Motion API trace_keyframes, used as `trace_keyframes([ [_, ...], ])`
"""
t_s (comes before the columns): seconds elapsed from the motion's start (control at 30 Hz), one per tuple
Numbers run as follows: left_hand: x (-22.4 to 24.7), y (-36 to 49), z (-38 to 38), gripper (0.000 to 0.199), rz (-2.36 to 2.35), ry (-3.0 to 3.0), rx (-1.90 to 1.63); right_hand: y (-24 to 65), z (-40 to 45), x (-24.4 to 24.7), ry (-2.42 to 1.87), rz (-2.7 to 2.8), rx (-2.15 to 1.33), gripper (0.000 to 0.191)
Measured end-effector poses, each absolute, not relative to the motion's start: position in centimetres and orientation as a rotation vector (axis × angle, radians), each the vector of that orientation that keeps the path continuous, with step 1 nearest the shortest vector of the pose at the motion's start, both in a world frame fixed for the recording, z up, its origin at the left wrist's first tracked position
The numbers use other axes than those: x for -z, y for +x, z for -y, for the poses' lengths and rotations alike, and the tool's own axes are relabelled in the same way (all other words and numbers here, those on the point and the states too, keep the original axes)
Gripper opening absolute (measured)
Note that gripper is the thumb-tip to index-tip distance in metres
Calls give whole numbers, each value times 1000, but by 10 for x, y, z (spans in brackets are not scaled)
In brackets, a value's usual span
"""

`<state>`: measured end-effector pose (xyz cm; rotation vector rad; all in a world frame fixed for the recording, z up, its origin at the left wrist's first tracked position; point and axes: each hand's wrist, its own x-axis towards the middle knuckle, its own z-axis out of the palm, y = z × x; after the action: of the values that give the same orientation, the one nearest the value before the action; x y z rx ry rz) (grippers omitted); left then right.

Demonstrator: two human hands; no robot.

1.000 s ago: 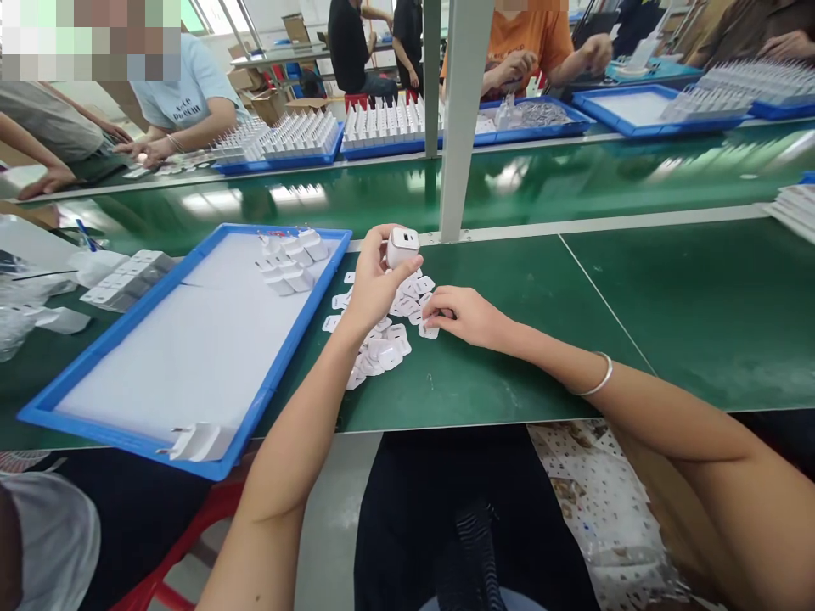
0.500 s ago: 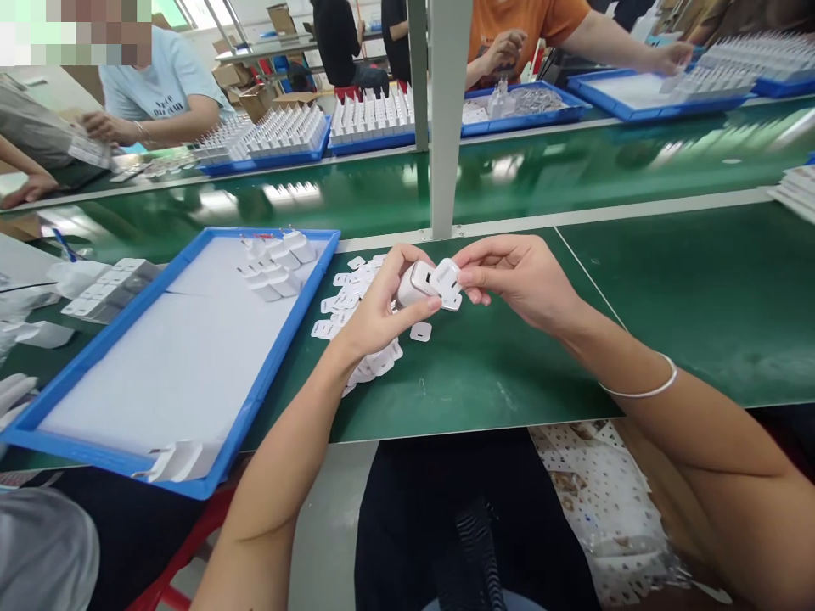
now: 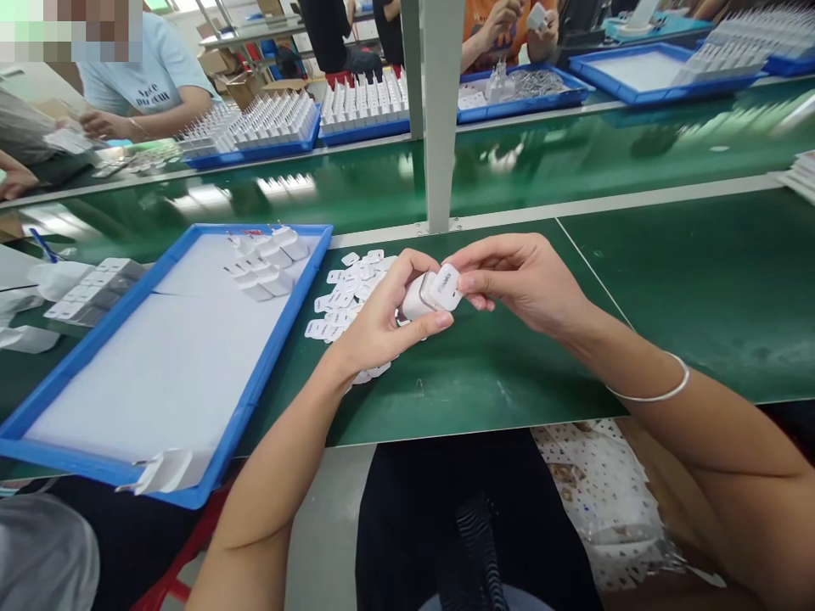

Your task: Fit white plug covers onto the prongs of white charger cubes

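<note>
A white charger housing [image 3: 417,297] is wrapped by the fingers and thumb of my left hand [image 3: 382,318]. Between the thumb and fingers of my right hand [image 3: 522,276] is a small white cover plate [image 3: 445,287] with dark print and a small slot. The plate lies against the housing's right end, slightly tilted; whether it is seated cannot be made out. Many similar white plates [image 3: 337,297] lie in a loose pile on the green table [image 3: 446,390], partly behind my left hand and forearm.
Left of the pile, a blue-rimmed tray [image 3: 280,335] holds several white plugs [image 3: 261,263]. White blocks [image 3: 95,293] stand farther left. A grey post [image 3: 439,119] rises behind my hands. People work across the bench beside filled trays [image 3: 366,131].
The plate has turned and come closer over the housing's end. The loose plates near my left fingertips are now mostly hidden. Across the bench, the person in orange has drawn an arm back.
</note>
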<state>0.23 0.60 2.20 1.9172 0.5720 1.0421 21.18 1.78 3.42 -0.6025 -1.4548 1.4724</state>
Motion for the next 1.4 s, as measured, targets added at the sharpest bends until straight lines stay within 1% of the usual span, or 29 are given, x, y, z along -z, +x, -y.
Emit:
trace_keyframes([
  [0.23,-21,4,-5,36,-550,1945,-1024,213,-17,-36,-605,1449,-1542,14],
  [0.57,-23,7,-3,33,-512,1932,-1017,213,-16,-37,-642,1365,-1665,12],
  [1.07,-18,8,-5,35,-491,1870,-993,213,-15,-34,-607,1461,-1546,18],
  [1.4,-18,6,-5,39,-580,1896,-952,214,-18,-35,-616,1500,-1583,19],
])
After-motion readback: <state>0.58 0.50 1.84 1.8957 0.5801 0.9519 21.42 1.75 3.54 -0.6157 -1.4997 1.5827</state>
